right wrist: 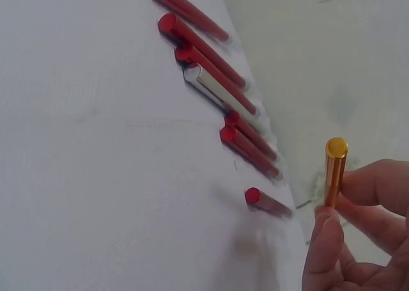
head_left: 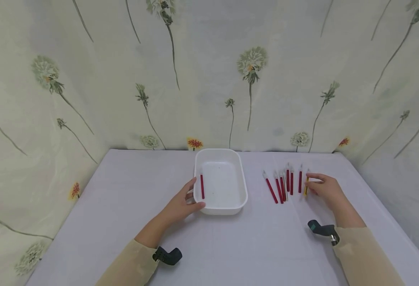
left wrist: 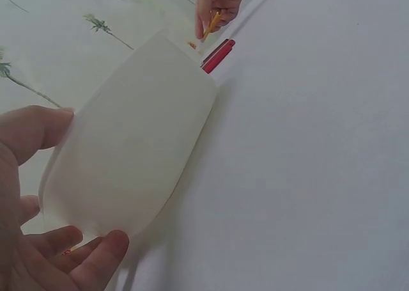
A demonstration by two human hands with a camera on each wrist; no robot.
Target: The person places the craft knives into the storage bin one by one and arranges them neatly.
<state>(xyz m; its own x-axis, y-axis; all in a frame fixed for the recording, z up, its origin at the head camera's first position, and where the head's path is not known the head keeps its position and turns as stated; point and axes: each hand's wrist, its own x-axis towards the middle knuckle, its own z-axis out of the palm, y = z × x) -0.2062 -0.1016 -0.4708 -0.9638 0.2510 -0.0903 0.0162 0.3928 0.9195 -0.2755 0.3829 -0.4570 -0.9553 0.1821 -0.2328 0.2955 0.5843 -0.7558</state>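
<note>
My left hand [head_left: 176, 207] grips the near left side of a white plastic tray [head_left: 221, 209], thumb at the front corner and fingers along the left wall. Inside, against the left side, lies a slim red pencil-like stick [head_left: 202, 186] with a pale tip. Off to the right, my right hand [head_left: 328, 191] pinches a gold-yellow stick [right wrist: 335, 169] of the same shape between thumb and fingers. Left of that hand several red sticks [right wrist: 192, 4] and one silver stick [right wrist: 208, 85] lie in a loose row, pale tips pointing to the back.
White cloth [head_left: 252, 246] covers the table under everything. A curtain [head_left: 209, 79] printed with dandelions hangs behind its back edge and along both sides. Each wrist carries a small dark camera [head_left: 167, 256] over a beige sleeve [head_left: 128, 264].
</note>
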